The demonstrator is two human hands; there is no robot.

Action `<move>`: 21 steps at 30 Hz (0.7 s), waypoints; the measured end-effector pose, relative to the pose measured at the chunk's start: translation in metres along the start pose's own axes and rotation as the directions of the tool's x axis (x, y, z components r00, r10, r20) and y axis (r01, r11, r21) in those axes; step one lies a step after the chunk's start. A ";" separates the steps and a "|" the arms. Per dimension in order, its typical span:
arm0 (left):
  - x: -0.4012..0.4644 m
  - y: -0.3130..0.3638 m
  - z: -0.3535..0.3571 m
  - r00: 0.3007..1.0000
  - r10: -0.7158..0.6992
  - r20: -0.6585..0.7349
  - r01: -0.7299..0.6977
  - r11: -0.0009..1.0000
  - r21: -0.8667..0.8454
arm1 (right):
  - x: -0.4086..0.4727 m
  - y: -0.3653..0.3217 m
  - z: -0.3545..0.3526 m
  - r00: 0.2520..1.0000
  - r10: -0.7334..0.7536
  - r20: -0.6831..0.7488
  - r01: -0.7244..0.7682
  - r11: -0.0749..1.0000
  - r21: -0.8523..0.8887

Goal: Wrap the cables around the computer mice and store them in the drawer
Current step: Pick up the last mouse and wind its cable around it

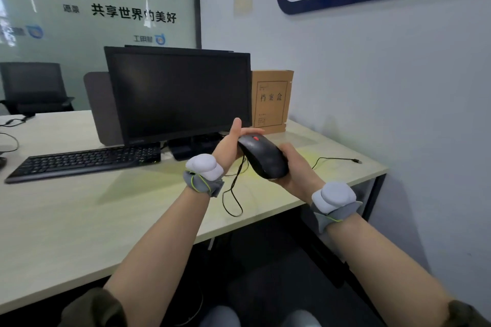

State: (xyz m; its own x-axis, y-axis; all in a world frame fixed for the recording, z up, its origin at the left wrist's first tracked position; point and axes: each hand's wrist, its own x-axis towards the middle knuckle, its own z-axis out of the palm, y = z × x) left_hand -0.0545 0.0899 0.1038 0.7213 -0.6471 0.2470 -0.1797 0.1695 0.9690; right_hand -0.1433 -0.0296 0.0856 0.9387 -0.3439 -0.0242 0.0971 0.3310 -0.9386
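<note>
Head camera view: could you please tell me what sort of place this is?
Most likely an office: a desk carries a monitor and keyboard, a cardboard file box stands by the wall, and an office chair sits behind.

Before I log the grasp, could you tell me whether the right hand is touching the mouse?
Touching: the head view shows the right hand cupping the mouse from beneath.

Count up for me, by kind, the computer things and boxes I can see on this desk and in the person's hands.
Monitor: 1
Keyboard: 1
Mouse: 1, held in both hands
Mouse cable: 1
Brown file box: 1
Total: 5
</note>
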 end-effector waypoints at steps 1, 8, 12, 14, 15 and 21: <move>0.002 0.000 0.003 0.995 -0.086 -0.045 0.080 0.989 -0.121 | 0.001 -0.003 -0.003 1.000 -0.015 0.022 0.014 0.997 0.070; 0.002 -0.022 -0.006 0.980 -0.135 -0.145 0.144 0.988 0.052 | 0.016 0.011 0.003 0.984 -0.126 0.123 0.105 0.981 0.164; -0.008 -0.031 -0.016 0.977 -0.193 -0.089 0.210 0.936 0.282 | 0.029 0.019 0.007 0.976 -0.215 0.027 0.213 0.975 0.061; -0.012 -0.036 -0.021 0.984 -0.171 -0.048 0.177 0.929 0.324 | 0.035 0.019 0.005 0.971 -0.238 -0.033 0.234 0.969 -0.077; -0.013 -0.037 -0.022 0.986 -0.165 -0.031 0.167 0.936 0.311 | 0.037 0.020 0.004 0.972 -0.232 -0.046 0.224 0.965 -0.138; -0.005 -0.035 -0.027 0.911 -0.408 -0.054 0.402 0.851 0.340 | 0.041 0.026 -0.001 0.988 -0.143 -0.054 0.131 0.975 -0.179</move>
State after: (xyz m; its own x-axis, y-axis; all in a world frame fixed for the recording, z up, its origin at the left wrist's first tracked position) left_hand -0.0336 0.1076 0.0681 0.7670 -0.6184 -0.1711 -0.0903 -0.3681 0.9254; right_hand -0.1023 -0.0364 0.0602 0.8958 -0.4349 0.0916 0.1585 0.1201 -0.9800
